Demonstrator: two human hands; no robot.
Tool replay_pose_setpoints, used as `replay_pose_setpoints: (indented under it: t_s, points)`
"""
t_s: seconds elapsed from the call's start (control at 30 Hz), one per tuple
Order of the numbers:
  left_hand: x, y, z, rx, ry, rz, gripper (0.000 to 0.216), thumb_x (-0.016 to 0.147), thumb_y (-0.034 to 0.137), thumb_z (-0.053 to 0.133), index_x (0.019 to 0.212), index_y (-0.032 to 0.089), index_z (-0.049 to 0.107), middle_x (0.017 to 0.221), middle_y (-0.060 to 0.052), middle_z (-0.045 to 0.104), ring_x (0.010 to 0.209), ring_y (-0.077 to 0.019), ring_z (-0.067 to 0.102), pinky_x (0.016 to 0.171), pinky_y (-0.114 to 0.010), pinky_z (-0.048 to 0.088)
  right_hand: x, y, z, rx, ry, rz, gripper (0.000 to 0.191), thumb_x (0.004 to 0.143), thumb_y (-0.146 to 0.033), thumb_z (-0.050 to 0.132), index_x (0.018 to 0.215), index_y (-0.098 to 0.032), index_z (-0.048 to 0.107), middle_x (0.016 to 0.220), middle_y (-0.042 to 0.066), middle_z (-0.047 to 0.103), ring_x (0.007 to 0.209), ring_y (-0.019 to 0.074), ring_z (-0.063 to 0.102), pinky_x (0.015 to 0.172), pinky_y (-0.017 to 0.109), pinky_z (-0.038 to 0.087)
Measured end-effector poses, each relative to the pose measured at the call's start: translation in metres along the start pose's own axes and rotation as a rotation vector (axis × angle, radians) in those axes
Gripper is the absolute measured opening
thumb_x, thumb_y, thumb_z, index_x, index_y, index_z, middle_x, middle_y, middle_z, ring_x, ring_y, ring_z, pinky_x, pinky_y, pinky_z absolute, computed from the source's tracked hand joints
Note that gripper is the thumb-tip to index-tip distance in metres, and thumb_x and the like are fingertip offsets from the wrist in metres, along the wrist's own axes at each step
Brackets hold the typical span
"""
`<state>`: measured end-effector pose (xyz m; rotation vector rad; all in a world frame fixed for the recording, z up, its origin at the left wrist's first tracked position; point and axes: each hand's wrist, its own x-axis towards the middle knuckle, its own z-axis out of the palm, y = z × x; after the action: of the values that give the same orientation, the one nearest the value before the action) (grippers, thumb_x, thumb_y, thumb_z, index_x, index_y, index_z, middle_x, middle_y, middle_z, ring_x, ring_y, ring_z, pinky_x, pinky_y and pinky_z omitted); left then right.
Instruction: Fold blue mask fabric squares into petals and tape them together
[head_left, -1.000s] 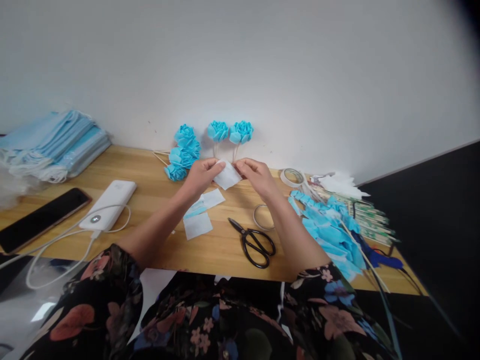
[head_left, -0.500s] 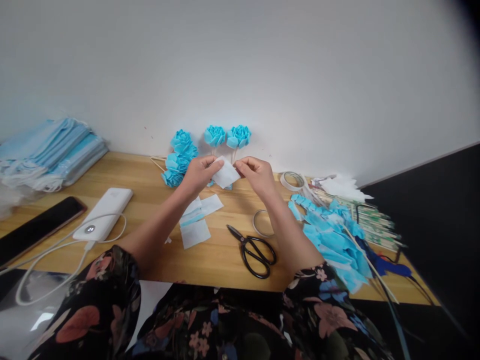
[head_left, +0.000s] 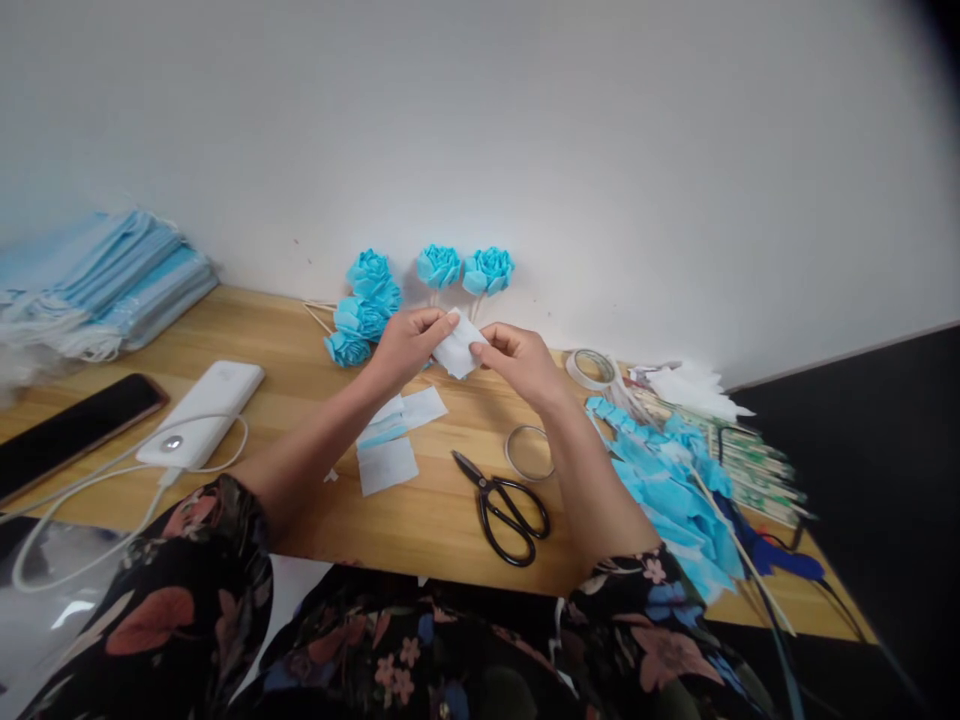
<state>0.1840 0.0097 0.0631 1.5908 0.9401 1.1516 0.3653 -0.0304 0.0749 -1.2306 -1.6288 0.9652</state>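
Between my two hands, above the table, is a small white square (head_left: 459,347) of thin, fabric-like sheet. My left hand (head_left: 411,345) pinches its left edge between thumb and fingers. On the other side my right hand (head_left: 517,360) grips the right edge, thumb on the near face and fingers behind. Several blue handmade flowers (head_left: 360,318) on thin sticks lie just beyond my left hand. Two more, a blue flower (head_left: 438,267) and another blue flower (head_left: 488,270), lean against the wall. Below my hands, cut pale pieces (head_left: 388,465) lie on the table.
Black-handled scissors (head_left: 514,515) and a tape ring (head_left: 529,452) lie near my right forearm. Blue cut sheets (head_left: 675,490), a tape roll (head_left: 590,369) and a blue glue gun (head_left: 784,558) are at right. Face masks (head_left: 105,280), a power bank (head_left: 206,410) and a phone (head_left: 82,435) sit left.
My right thumb has come over the near face of the white square, and my right hand grips more of its edge. The camera view has shifted slightly.
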Motion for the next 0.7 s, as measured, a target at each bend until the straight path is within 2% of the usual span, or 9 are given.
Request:
replay_pose_setpoints:
  t_s: [0.2, 0.47, 0.6, 0.7]
  points:
    - [-0.003, 0.0, 0.004, -0.028, 0.042, 0.021, 0.045, 0.079, 0.059, 0.066, 0.065, 0.017, 0.061, 0.055, 0.002, 0.051, 0.05, -0.0092, 0.046, 0.046, -0.022, 0.037, 0.0, 0.003, -0.002, 0.095, 0.141, 0.009, 0.026, 0.075, -0.045, 0.069, 0.08, -0.019, 0.065, 0.068, -0.002, 0.061, 0.067, 0.0136, 0.055, 0.063, 0.027, 0.046]
    - [-0.009, -0.002, 0.007, -0.017, 0.129, 0.084, 0.044, 0.088, 0.054, 0.062, 0.063, 0.019, 0.056, 0.052, 0.002, 0.051, 0.049, -0.0097, 0.045, 0.048, -0.023, 0.033, -0.002, 0.006, 0.0, 0.162, 0.166, -0.003, 0.035, 0.079, -0.055, 0.072, 0.082, -0.02, 0.069, 0.072, -0.001, 0.063, 0.069, 0.0144, 0.059, 0.066, 0.028, 0.053]
    - [-0.012, 0.001, 0.009, 0.005, 0.184, 0.093, 0.04, 0.091, 0.045, 0.059, 0.062, 0.019, 0.052, 0.05, 0.004, 0.046, 0.049, -0.0093, 0.04, 0.05, -0.025, 0.03, -0.003, 0.003, 0.001, 0.248, 0.161, 0.01, 0.047, 0.082, -0.063, 0.068, 0.102, -0.021, 0.072, 0.084, 0.001, 0.067, 0.074, 0.0149, 0.062, 0.067, 0.028, 0.056]
    - [-0.014, 0.003, 0.01, 0.016, 0.191, 0.1, 0.038, 0.093, 0.041, 0.057, 0.062, 0.02, 0.051, 0.049, 0.005, 0.043, 0.049, -0.0094, 0.038, 0.051, -0.025, 0.029, -0.003, 0.001, 0.001, 0.244, 0.133, 0.023, 0.052, 0.08, -0.059, 0.073, 0.116, -0.022, 0.071, 0.084, 0.001, 0.067, 0.075, 0.0156, 0.061, 0.067, 0.028, 0.055]
